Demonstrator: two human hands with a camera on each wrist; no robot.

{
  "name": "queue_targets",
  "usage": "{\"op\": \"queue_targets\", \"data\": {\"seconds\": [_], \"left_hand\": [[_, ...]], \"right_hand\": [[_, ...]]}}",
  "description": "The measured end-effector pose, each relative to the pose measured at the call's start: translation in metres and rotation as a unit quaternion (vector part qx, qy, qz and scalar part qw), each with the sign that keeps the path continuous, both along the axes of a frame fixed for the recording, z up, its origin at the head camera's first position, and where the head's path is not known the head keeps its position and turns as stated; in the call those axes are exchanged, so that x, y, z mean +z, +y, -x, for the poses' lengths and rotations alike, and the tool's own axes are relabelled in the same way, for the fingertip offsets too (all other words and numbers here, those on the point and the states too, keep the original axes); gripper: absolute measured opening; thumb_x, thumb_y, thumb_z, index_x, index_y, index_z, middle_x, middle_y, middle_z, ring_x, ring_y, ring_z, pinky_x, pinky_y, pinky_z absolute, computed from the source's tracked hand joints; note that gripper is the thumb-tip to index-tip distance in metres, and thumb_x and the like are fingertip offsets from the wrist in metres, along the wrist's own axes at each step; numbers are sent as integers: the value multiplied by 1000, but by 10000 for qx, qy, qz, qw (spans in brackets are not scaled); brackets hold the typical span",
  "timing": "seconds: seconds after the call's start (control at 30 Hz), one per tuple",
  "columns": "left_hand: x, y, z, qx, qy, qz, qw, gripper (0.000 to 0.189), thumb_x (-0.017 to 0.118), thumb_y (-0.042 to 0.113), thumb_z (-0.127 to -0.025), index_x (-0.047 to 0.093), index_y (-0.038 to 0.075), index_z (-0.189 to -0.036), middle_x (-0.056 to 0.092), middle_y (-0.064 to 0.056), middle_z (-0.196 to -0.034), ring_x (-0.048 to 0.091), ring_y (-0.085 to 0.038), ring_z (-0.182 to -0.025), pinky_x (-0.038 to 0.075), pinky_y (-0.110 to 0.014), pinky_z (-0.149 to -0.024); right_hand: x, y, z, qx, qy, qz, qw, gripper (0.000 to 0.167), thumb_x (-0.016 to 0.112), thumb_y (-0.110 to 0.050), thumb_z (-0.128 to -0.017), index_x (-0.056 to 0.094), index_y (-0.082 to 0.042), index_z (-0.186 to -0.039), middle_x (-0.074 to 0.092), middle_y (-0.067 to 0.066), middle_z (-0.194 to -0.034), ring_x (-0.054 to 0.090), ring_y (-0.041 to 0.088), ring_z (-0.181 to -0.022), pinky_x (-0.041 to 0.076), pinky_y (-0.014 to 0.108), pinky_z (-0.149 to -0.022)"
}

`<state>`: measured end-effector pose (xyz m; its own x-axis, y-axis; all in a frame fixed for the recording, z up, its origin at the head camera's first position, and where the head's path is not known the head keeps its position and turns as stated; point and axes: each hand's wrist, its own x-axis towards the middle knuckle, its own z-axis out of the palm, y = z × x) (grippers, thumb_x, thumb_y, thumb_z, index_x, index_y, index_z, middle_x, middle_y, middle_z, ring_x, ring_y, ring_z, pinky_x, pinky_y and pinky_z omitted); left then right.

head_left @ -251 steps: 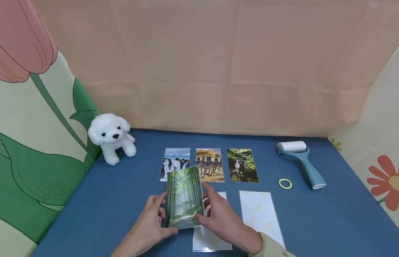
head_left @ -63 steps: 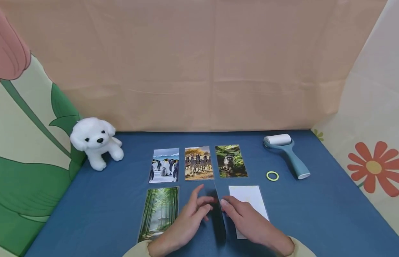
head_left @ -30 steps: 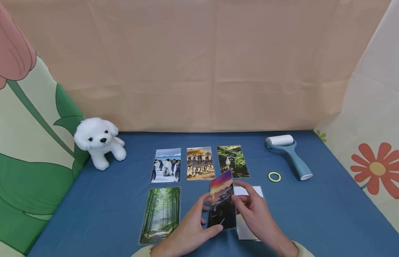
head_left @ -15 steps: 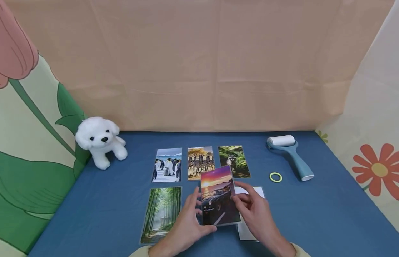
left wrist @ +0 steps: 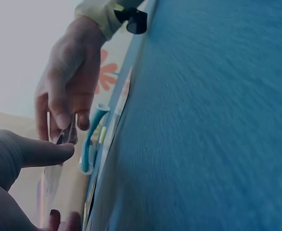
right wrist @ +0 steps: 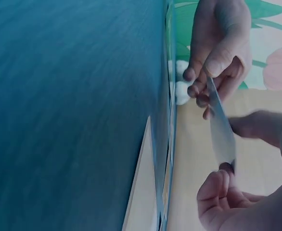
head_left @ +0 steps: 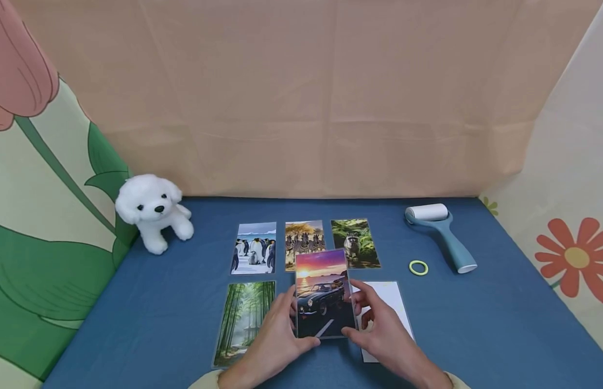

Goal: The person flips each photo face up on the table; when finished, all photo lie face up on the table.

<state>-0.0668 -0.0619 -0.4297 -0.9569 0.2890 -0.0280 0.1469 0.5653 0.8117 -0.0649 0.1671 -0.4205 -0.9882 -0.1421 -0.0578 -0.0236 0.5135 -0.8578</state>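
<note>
Both hands hold a photo card [head_left: 323,294] showing a dark car at sunset, tilted toward the head camera above the table. My left hand [head_left: 274,340] has its fingers along the left side and thumb at the bottom edge. My right hand [head_left: 386,332] grips the right side, thumb near the lower corner. In the right wrist view the card [right wrist: 221,132] appears nearly edge-on. A bamboo forest card [head_left: 245,319] lies left of it on the blue cloth. On the right, partly behind my right hand, is a white card [head_left: 393,300].
Behind lie a penguin card [head_left: 254,248], a zebra card [head_left: 303,237], partly covered by the held card, and a raccoon card [head_left: 356,243]. A white plush dog [head_left: 153,210] sits at left. A lint roller [head_left: 444,235] and a yellow-green ring [head_left: 418,268] lie at right.
The bamboo card, held in both hands earlier, now lies front left. The middle white card has been picked up and turned, so its car picture faces the head camera.
</note>
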Motion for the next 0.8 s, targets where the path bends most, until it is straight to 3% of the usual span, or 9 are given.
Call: {"op": "queue_targets", "data": {"seconds": [0.23, 0.43, 0.57, 0.8], "left_hand": [[-3, -4, -3, 29, 345, 697, 9970, 102, 92, 36, -71, 38, -4, -149, 44, -1, -103, 41, -24, -100, 40, -45, -80], [-7, -6, -7, 23, 970, 1345, 9861, 99, 89, 45, -72, 44, -5, -144, 51, -8, -114, 44, -27, -109, 45, -50, -92], [-8, -7, -10, -71, 1267, 1700, 9772, 96, 87, 48, -73, 46, -5, -141, 51, -11, -116, 45, -27, -107, 46, -47, -92], [-9, -10, -14, -194, 1608, 2197, 9620, 89, 87, 51, -69, 54, -6, -129, 45, -7, -101, 40, -23, -94, 42, -41, -82]], "right_hand": [[-3, 3, -1, 528, 21, -852, 9950, 97, 93, -19, -72, 39, -10, -152, 54, -2, -110, 49, 21, -84, 41, 33, -66], [-6, 3, -1, 671, 320, -1288, 9889, 98, 94, -19, -69, 41, -7, -151, 55, -7, -108, 50, 18, -92, 41, 39, -75], [-7, 2, -1, 774, 338, -1329, 9875, 97, 95, -20, -68, 44, -5, -149, 54, -8, -103, 50, 16, -89, 41, 36, -73], [-8, -2, 1, 1052, 256, -1409, 9841, 96, 97, -24, -63, 49, 1, -143, 55, -8, -96, 50, 14, -83, 44, 34, -72]]}}
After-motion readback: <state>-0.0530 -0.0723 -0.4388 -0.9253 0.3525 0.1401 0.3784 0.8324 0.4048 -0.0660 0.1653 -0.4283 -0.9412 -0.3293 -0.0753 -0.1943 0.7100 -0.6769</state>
